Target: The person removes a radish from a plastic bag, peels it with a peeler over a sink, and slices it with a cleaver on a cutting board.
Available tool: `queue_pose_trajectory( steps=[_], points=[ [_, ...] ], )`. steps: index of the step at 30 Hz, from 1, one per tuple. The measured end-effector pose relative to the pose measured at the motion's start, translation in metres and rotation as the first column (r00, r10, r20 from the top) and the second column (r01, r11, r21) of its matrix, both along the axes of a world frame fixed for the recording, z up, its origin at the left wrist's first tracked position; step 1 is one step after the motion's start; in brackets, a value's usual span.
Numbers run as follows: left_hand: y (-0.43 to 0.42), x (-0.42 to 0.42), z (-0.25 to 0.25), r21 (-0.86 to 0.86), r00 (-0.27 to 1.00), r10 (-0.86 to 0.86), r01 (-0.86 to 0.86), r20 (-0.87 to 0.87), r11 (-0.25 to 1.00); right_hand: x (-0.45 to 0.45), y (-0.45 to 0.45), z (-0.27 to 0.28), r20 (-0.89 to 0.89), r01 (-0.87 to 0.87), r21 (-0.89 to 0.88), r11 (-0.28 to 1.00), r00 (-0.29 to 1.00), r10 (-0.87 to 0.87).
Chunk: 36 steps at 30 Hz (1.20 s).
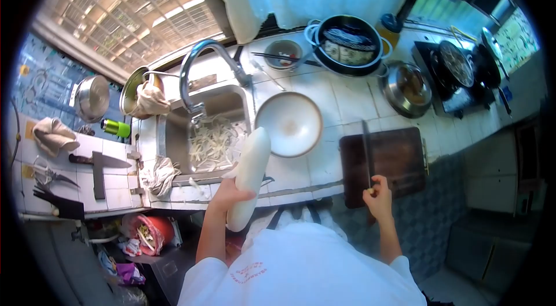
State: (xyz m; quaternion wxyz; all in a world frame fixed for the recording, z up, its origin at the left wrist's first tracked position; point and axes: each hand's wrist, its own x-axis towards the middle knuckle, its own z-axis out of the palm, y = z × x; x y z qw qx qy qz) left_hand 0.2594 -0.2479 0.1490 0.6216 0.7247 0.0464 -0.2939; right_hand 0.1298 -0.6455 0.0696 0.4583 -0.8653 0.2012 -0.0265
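My left hand (230, 195) is wrapped round a long, pale, peeled daikon (250, 176), held tilted over the counter's front edge beside the sink. A small dark tip (268, 180) shows behind the daikon; I cannot tell what it belongs to. My right hand (379, 196) is closed at the handle end of a knife (366, 152), whose dark blade points away from me over the brown cutting board (405, 161). Pale peelings (217, 143) lie in the sink (164, 138). Between sink and board stands a wide white bowl (289, 123).
A curved tap (202, 45) arches over the sink. Behind the board are a pot (347, 45), a steel lidded pan (407, 89) and a gas stove (457, 77). More knives (98, 173) lie at left, above a red bin (153, 233). Cloths (160, 176) hang near the sink.
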Motion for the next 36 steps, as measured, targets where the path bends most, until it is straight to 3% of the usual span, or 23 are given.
queue_pose_trajectory(
  steps=[1,3,5,7,8,14,19,22,23,25,29,31,33,35,36],
  points=[
    [0.004,0.000,0.006,-0.026,0.997,0.007,-0.005,0.082,1.000,0.007,0.011,0.010,0.004,-0.023,0.001,1.000,1.000,0.023],
    [0.023,0.000,0.011,0.058,0.983,-0.028,0.017,0.181,0.998,0.018,0.042,0.039,0.183,-0.018,0.282,0.959,0.983,-0.035],
    [0.044,-0.001,0.016,0.146,0.961,-0.070,0.031,0.269,0.989,0.042,0.072,0.062,0.187,-0.019,0.251,0.968,0.982,-0.029],
    [0.066,0.000,0.022,0.328,0.899,-0.203,0.071,0.389,0.942,0.068,0.102,0.075,0.182,-0.202,-0.062,0.977,0.961,0.210],
    [0.080,0.000,0.017,0.386,0.855,-0.240,0.051,0.460,0.921,0.080,0.126,0.079,0.242,-0.209,-0.106,0.972,0.943,0.229],
    [0.154,-0.008,0.016,0.434,0.891,-0.179,-0.022,0.417,0.901,0.125,0.241,0.090,0.259,-0.459,-0.189,0.868,0.829,0.495],
    [0.199,-0.008,0.015,0.431,0.904,-0.131,-0.064,0.408,0.900,0.140,0.298,0.106,0.231,-0.543,-0.184,0.820,0.787,0.573],
    [0.219,-0.008,0.013,0.444,0.902,-0.114,-0.093,0.417,0.891,0.144,0.327,0.115,0.481,-0.519,-0.072,0.852,0.730,0.485],
    [0.226,-0.009,0.010,0.451,0.886,-0.127,-0.100,0.447,0.887,0.147,0.331,0.107,0.479,-0.519,-0.071,0.852,0.731,0.485],
    [0.242,-0.007,0.004,0.461,0.863,-0.152,-0.102,0.481,0.882,0.158,0.333,0.083,-0.010,-0.634,-0.131,0.762,0.770,0.638],
    [0.251,-0.009,0.003,0.370,0.921,-0.071,-0.083,0.384,0.925,0.158,0.349,0.079,0.096,-0.615,-0.200,0.763,0.763,0.639],
    [0.252,-0.006,0.005,0.209,0.924,0.034,-0.121,0.380,0.970,0.164,0.351,0.077,0.108,-0.614,-0.219,0.758,0.757,0.644],
    [0.254,0.002,0.016,0.165,0.925,0.024,-0.093,0.380,0.982,0.169,0.355,0.080,0.192,-0.628,-0.221,0.747,0.723,0.664],
    [0.257,0.010,0.019,0.118,0.927,0.012,-0.060,0.375,0.991,0.173,0.364,0.088,0.129,-0.619,-0.236,0.749,0.744,0.655],
    [0.259,0.013,0.016,0.213,0.912,-0.062,-0.028,0.406,0.977,0.176,0.370,0.093,0.067,-0.621,-0.250,0.743,0.755,0.653]
  ],
)
